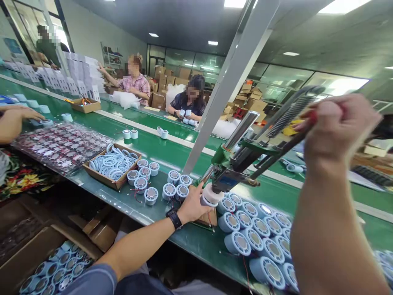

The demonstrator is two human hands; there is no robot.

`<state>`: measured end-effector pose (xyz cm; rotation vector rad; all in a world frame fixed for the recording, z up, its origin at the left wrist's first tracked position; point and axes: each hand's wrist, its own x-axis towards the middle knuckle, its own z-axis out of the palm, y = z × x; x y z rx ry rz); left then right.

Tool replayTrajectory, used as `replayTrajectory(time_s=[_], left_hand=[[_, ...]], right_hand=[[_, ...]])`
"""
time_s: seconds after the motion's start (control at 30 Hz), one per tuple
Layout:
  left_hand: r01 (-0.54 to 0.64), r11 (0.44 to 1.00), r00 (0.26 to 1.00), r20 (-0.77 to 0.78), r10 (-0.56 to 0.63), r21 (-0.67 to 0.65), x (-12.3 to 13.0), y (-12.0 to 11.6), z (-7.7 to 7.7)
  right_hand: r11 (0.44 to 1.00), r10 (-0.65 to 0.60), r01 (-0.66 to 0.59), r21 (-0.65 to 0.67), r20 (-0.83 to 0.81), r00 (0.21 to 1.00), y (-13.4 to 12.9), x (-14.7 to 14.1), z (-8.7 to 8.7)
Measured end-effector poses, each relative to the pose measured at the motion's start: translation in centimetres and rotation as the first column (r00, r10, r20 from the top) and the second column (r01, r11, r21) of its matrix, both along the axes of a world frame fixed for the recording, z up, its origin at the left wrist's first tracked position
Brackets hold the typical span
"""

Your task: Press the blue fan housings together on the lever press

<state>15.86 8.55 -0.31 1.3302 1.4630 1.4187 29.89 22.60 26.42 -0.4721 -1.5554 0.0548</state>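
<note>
My left hand (194, 205), with a dark watch on its wrist, holds a light blue round part (208, 200) on the base of a hand press (229, 176). The press's pale round head rests on top of that part. Up at the right, my right hand (334, 127) is wrapped round the press lever (285, 145), its red knob partly hidden by the fingers. Right of the press stand several blue round parts (245, 219) with silver discs, some with red wires. More such parts (151, 196) stand to its left.
A cardboard tray (118, 184) holds blue rings. Beyond it lies a sheet of small metal parts (63, 145), near another person's hand (27, 114). A slanted grey post (227, 86) rises behind the press. Two people sit across the green belt (147, 147). An open box (30, 246) sits below.
</note>
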Motion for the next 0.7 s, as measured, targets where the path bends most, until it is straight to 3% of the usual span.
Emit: replayTrajectory(time_s=[0.07,0.17,0.27,0.33,0.4,0.5,0.57,0.63,0.7], left_hand=[[-0.002,1.000,0.989,-0.145,0.002,0.003,0.4,-2.9,0.5],[0.056,0.997,0.962,-0.264,-0.067,-0.049,0.0,-8.6,0.1],[-0.128,0.988,0.939,-0.331,0.095,-0.081,-1.9,-12.7,-1.3],[-0.313,0.945,0.890,-0.378,0.256,-0.096,-3.6,-13.4,-2.2],[-0.412,0.905,0.843,-0.421,0.336,-0.104,-4.8,-12.7,-2.8],[-0.455,0.887,0.807,-0.455,0.376,-0.075,-5.2,-10.8,-3.0],[-0.450,0.892,0.800,-0.458,0.388,-0.031,-4.7,-10.3,-3.0],[-0.422,0.907,0.804,-0.454,0.384,0.019,-4.4,-10.8,-2.8],[-0.392,0.916,0.798,-0.464,0.384,0.084,-5.3,-11.9,-2.3]], right_hand=[[0.996,0.056,-0.064,-0.062,-0.128,0.990,2.5,-2.0,0.8],[0.993,0.117,-0.117,0.012,-0.187,0.975,3.5,-2.9,0.3],[0.991,0.131,-0.121,0.059,-0.226,0.965,3.1,-2.7,-0.4],[0.991,0.128,-0.116,0.060,-0.262,0.957,2.9,-2.9,-0.6],[0.993,0.114,-0.103,0.050,-0.295,0.949,3.0,-3.1,-0.4],[0.999,0.035,-0.045,-0.031,-0.269,0.962,3.3,-2.7,0.0],[0.993,-0.041,0.025,-0.115,-0.142,0.989,2.7,-1.7,-0.2],[0.981,-0.145,0.144,-0.132,0.004,0.989,0.5,-0.5,-1.5],[0.968,-0.244,0.242,-0.066,-0.019,0.970,-3.3,0.0,-4.5]])
